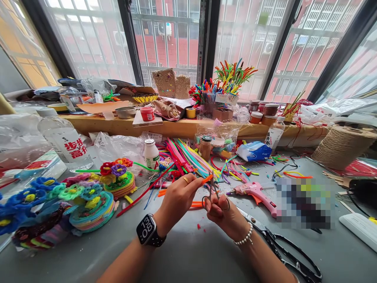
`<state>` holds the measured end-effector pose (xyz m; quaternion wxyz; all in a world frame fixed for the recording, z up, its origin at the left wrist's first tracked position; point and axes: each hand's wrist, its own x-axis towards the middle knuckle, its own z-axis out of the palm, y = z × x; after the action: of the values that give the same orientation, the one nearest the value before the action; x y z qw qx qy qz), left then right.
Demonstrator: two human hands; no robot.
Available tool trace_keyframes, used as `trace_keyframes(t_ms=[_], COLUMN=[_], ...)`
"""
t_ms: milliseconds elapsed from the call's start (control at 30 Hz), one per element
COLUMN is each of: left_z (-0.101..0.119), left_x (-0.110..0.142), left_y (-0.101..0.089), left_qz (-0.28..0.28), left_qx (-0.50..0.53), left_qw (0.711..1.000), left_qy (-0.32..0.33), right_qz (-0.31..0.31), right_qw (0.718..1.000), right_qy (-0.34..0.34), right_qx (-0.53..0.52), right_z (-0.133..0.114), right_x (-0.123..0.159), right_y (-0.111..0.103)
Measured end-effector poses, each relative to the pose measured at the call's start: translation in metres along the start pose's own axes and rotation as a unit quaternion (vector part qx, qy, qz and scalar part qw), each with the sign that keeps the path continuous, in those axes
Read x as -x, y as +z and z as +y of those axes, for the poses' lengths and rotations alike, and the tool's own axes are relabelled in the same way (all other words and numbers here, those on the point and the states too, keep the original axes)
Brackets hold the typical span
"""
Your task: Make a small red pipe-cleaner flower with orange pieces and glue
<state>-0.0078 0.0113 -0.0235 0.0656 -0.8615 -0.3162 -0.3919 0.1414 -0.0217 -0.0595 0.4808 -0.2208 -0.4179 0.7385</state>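
Note:
My left hand (pixel 179 194), with a watch on its wrist, pinches a short orange pipe cleaner (pixel 207 179) that points to the right. In my right hand (pixel 225 216) is a small pair of scissors (pixel 211 192), two fingers through the loops and the blades pointing up. The blade tips meet the orange pipe cleaner near its free end; whether they are cutting into it I cannot tell. Small red-orange bits (pixel 198 226) lie on the grey table below. Behind my hands spreads a bundle of colourful pipe cleaners (pixel 188 157).
Finished pipe-cleaner flowers (pixel 91 204) stand at the left, near a large water bottle (pixel 66 141). Right of my hands lie a pink glue gun (pixel 256 194) and large black-handled scissors (pixel 290 251). A twine spool (pixel 343 147) stands far right; a cluttered wooden ledge (pixel 176 129) runs behind.

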Motion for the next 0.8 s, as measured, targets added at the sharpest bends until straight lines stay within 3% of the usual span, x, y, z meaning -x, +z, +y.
trace_keyframes(t_ms=[367, 567, 800], left_z=[-0.0081, -0.0084, -0.0055], left_x=[-0.0004, 0.0009, 0.0005], left_y=[-0.0033, -0.0015, -0.0038], left_qz=[-0.051, -0.065, -0.101], left_qx=[-0.094, -0.072, -0.01], left_qw=[0.994, 0.995, 0.995], left_qy=[0.002, 0.023, 0.016], right_qz=[0.0, -0.093, -0.167], right_qw=[1.0, 0.991, 0.983], right_qy=[0.014, 0.017, 0.011], right_qx=[-0.012, -0.092, -0.08], right_z=[0.0005, -0.0025, -0.0066], right_x=[0.0002, -0.0008, -0.0004], right_y=[-0.0009, -0.0008, -0.0008])
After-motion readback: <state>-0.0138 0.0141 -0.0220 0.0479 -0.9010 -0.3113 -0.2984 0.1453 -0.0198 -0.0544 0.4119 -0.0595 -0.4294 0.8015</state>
